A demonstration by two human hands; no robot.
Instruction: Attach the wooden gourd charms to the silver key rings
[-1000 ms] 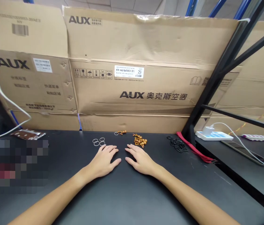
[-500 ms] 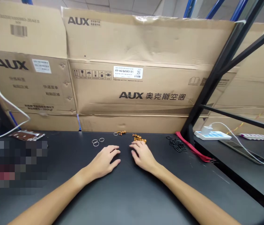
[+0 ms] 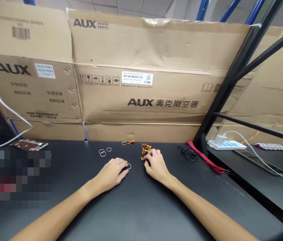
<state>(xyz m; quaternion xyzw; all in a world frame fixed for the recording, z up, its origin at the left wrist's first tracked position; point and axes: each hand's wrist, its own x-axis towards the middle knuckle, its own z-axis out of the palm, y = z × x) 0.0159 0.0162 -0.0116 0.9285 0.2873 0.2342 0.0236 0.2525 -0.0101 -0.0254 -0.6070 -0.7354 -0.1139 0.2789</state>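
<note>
- My left grip (image 3: 112, 171) pinches a ring (image 3: 130, 165), left of the charm pile (image 3: 146, 146); probably light, stiff, slick; take its rim.
- My right grip (image 3: 158, 166): narrow, at the pile; can't tell if holding.

Tan cardboard (image 3: 166, 43) printed AUX stands behind the black tabletop (image 3: 136, 214). At right, a red fabric strap (image 3: 205, 160) lies beside a slanting black metal post (image 3: 228, 87); beyond sit a white-and-blue power strip (image 3: 229, 145) and a flat dark slab (image 3: 262, 163). At left, a shiny brown packet (image 3: 29, 144) lies near a looping white cord (image 3: 0, 99).
</note>
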